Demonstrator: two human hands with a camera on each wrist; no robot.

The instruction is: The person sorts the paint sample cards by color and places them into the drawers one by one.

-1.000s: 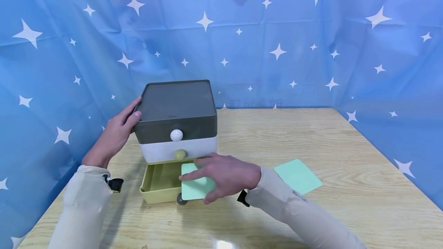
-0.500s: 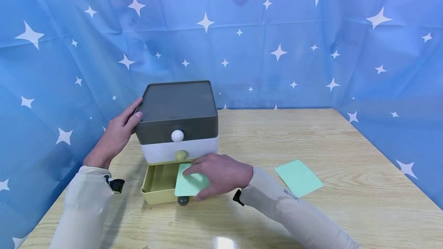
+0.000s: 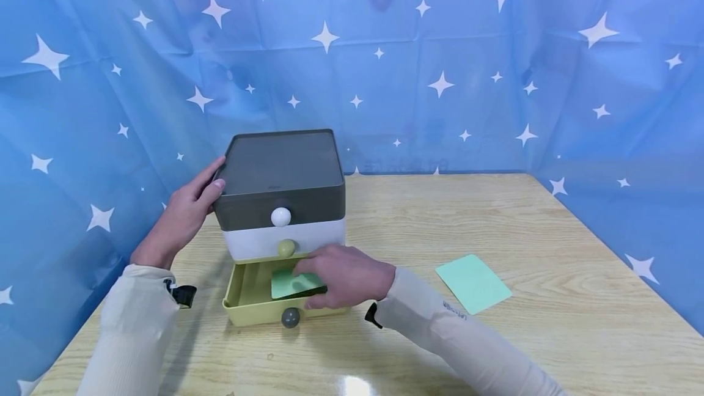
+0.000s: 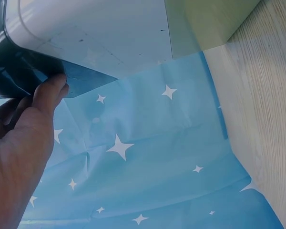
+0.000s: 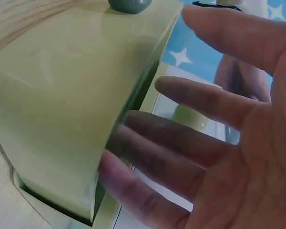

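Note:
A three-tier desktop drawer box (image 3: 283,164), dark grey, white and olive-green, stands left of centre in the head view. Its bottom olive drawer (image 3: 253,315) is pulled out, with a dark round knob (image 3: 290,318) on the front. Inside lies a mint-green square sheet (image 3: 286,285), slightly tilted and partly hidden by my right hand (image 3: 352,275). That hand reaches over the drawer's right side; the right wrist view shows its fingers (image 5: 195,98) spread with nothing pinched. My left hand (image 3: 184,216) rests against the left side of the grey top tier, fingers (image 4: 50,90) touching it.
A second mint-green sheet (image 3: 474,284) lies flat on the wooden table (image 3: 528,231), right of my right forearm. Behind and beside the table hangs a blue curtain (image 3: 396,78) with white stars. The white and grey drawers are closed, with round knobs (image 3: 281,217).
The mint-green sheet has gone from above the drawer's front edge down into the drawer. My right hand has shifted slightly left with it and let go. The left hand has stayed put.

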